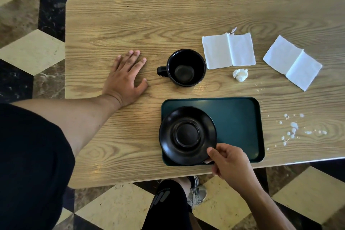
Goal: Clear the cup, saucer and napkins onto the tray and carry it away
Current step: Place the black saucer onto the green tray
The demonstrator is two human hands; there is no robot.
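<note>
Saucer (pixel 187 135) in black sits over the left end of the green tray (pixel 240 123), its rim overhanging the tray's left and near edges, and the right hand (pixel 230 164) pinches that rim at the near right, thumb on top and the other fingers curled beneath. Whether the saucer lies flat on the tray or is held just off it, I cannot tell. The tray lies at the near edge of the wooden table (pixel 130 24). Beyond the tray stands the black cup (pixel 185 67), upright and empty, its handle pointing left, apart from the tray. The left hand (pixel 127 76) rests palm down on the table to the left of the cup, fingers straight and close together, thumb spread, holding nothing. To the right of the cup lies an unfolded white napkin (pixel 228 50) with a torn top edge, and further right a second napkin (pixel 293 62), also unfolded, set at an angle. A small crumpled wad (pixel 240 74) of paper sits between the first napkin and the tray. White crumbs (pixel 295 129) are scattered on the table to the right of the tray.
</note>
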